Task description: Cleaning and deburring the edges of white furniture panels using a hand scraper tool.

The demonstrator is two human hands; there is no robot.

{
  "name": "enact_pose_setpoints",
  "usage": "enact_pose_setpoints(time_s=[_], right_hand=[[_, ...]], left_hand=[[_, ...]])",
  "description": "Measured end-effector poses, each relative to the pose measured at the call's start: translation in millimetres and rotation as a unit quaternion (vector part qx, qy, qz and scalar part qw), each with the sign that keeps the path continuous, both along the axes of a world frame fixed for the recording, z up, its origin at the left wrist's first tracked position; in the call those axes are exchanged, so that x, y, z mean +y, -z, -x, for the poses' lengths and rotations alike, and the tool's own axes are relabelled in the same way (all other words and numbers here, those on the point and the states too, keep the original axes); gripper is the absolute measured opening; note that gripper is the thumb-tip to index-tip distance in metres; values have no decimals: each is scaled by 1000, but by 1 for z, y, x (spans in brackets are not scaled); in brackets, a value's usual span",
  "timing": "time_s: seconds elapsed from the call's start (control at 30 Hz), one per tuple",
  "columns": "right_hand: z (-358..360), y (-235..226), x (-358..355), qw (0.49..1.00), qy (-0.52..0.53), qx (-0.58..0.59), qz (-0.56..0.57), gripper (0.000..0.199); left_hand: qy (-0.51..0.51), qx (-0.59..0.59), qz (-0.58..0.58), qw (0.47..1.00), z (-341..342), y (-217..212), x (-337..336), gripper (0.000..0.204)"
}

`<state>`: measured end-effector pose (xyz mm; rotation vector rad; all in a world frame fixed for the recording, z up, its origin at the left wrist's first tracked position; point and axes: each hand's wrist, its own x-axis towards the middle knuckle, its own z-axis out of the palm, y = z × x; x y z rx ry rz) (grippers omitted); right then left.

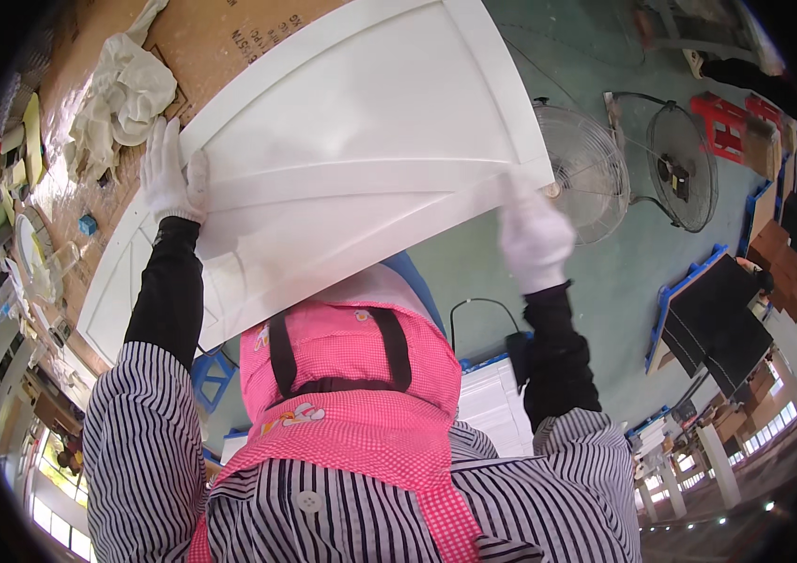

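left hand (171, 176) in a white glove, fingers spread flat against the left edge of a white panel (352, 150), pressing on it rather than wrapped round; right hand (534, 239) also white-gloved, closed on the panel's right corner, fingers pointing up along the edge; both forearms in black sleeves rising from the lower edge; the panel is a big white door-like board with raised moulding lines, held tilted between the two hands in front of the chest, its lower edge just above a pink checked apron (342, 394); striped black and white shirt (145, 450) under the apron; behind the panel's left part a brown worktop (201, 47) with crumpled white cloth (122, 98) lying just beside the left hand; a second white panel (122, 281) lies flat on the worktop under the left forearm; small blue object (87, 224) on the worktop left of the hand; cluttered shelf stuff along the far left rim, too bent to tell; right of the held panel two floor fans (586, 169) on a green floor (624, 272); dark boards on a blue pallet (718, 319) further right; red stool (727, 127) near the top right; stack of white panels (490, 403) low by the right elbow.
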<state>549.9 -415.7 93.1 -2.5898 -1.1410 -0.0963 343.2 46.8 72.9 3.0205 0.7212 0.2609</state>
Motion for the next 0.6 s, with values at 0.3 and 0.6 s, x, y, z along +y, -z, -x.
enact_pose_setpoints(time_s=[0.3,0.6], right_hand=[[-59,10,-35,962,262,22,-78,35],[-6,11,-20,998,9,0,57,50]], left_hand=[[1,-12,24,1000,-2,4,4,66],[-8,-18,33,999,-6,3,-1,62]])
